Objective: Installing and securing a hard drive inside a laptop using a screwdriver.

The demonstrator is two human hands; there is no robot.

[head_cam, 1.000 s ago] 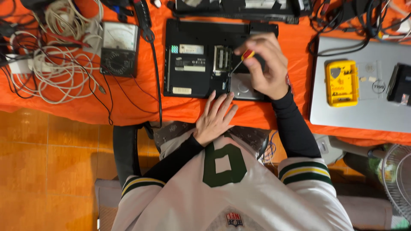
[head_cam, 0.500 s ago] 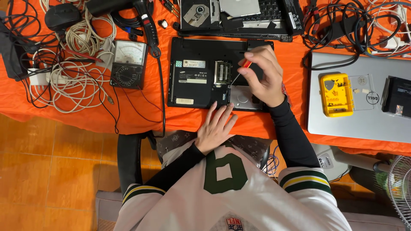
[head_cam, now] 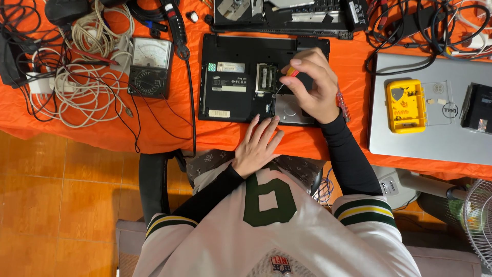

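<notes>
Black laptop (head_cam: 241, 82) lies underside-up, memory bay uncovered — your right hand (head_cam: 312, 87) grips a red-handled screwdriver (head_cam: 287, 77); left hand (head_cam: 259, 146) rests flat, released.

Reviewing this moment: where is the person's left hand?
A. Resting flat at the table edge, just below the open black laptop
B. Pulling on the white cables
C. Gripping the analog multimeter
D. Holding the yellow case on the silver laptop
A: the left hand lies flat on the orange cloth at the near edge of the upturned black laptop, while the right hand works a small screwdriver on it.
</notes>
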